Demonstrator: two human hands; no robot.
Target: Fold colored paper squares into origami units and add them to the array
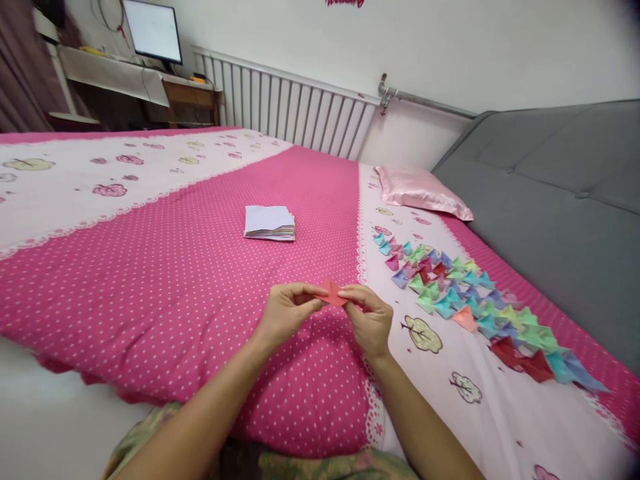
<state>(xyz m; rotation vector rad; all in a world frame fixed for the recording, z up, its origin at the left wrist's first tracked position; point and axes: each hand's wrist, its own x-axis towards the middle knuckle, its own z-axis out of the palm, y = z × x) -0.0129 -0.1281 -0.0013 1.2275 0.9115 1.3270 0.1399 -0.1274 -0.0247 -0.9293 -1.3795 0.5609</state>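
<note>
A small folded piece of red paper [332,293] is held up over the bed between my two hands. My left hand [290,308] pinches its left corner between thumb and fingers. On the other side, my right hand [369,319] grips the right corner the same way. Rows of folded paper boats [465,293] in many colours lie to the right on the white part of the bedspread. Beyond my hands rests a stack of square paper sheets [270,223], with a white sheet on top and coloured edges below.
The pink dotted bedspread [200,267] covers the bed. A pink pillow [423,190] lies near the grey padded headboard [550,187]. A white radiator [287,100] runs along the wall. At the back left, a monitor [153,33] stands on a desk [115,77].
</note>
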